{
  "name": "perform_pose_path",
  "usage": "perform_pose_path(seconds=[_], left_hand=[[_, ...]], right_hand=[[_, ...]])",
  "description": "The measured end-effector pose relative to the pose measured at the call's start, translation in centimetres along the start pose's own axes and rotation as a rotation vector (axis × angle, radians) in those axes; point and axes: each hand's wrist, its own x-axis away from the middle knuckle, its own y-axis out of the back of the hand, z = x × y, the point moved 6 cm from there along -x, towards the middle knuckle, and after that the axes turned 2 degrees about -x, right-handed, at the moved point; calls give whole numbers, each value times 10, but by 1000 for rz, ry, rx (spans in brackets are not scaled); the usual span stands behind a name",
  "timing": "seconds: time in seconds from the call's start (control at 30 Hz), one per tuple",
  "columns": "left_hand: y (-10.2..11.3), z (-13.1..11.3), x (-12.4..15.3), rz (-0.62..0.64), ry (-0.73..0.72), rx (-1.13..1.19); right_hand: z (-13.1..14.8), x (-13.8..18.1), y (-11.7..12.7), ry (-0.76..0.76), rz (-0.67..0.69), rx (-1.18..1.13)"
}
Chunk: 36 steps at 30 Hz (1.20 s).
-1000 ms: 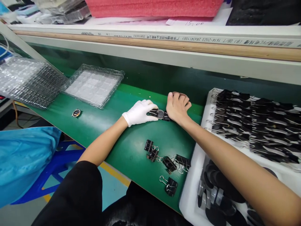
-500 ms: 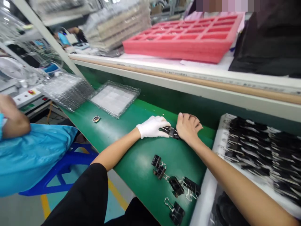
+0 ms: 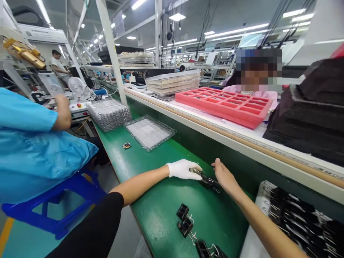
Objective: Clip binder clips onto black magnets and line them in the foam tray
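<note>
My left hand [image 3: 182,169], in a white glove, rests on the green bench [image 3: 150,200] with its fingers closed on the wire handles of a black binder clip [image 3: 206,181]. My bare right hand [image 3: 223,175] holds the same clip from the other side, fingers curled round it. Whether the clip still grips the small round part seen earlier is hidden. Several loose black binder clips [image 3: 185,222] lie on the bench nearer to me.
A small round part [image 3: 126,145] lies alone on the bench, beside a clear blister tray [image 3: 150,132] and a stack of such trays [image 3: 109,114]. A white tray of clipped parts [image 3: 295,218] is at the right. A red foam tray [image 3: 228,104] sits on the shelf. A person in blue [image 3: 32,143] sits at the left.
My head has tilted up, so the shelf and hall now show. Both hands stay on the clip at the same spot; the right hand has turned more edge-on.
</note>
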Motion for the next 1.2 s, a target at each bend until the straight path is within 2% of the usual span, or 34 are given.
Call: perform_pose_path(seconds=[0.07,0.13,0.23,0.4,0.47,0.53,0.57,0.63,0.67,0.73,0.83,0.93,1.03,1.1,1.2], left_hand=[[6,0,4,-19,62,73],[8,-5,7,-22,57,51],[2,-13,9,-33,21,-114],[-15,-18,11,-77,-4,-495],[-19,-24,15,-112,-31,-511],[-18,-27,18,-149,-42,-340],[-18,-27,18,-135,-61,-152],[-14,-19,15,-149,-37,213],[-10,-14,12,-166,-25,323],[-4,-7,7,-192,5,379],[2,-6,5,-153,48,359],[6,-15,7,-115,27,280],[8,-16,5,-108,17,159],[8,-8,2,-105,22,82],[6,-3,-4,-115,22,-39]], right_hand=[[7,12,-5,140,242,-66],[9,29,-8,261,368,-2],[6,49,-9,324,338,133],[6,75,-6,318,301,62],[11,87,0,325,261,59],[14,96,7,299,241,37],[15,99,10,276,247,-11],[14,103,20,218,279,-200],[12,105,25,194,298,-300],[7,113,39,160,330,-465],[-7,135,67,150,326,-551],[-35,166,110,197,205,-421],[-89,200,165,162,-6,-249],[-137,226,207,84,-201,-236],[-205,266,257,-9,-580,-298]])
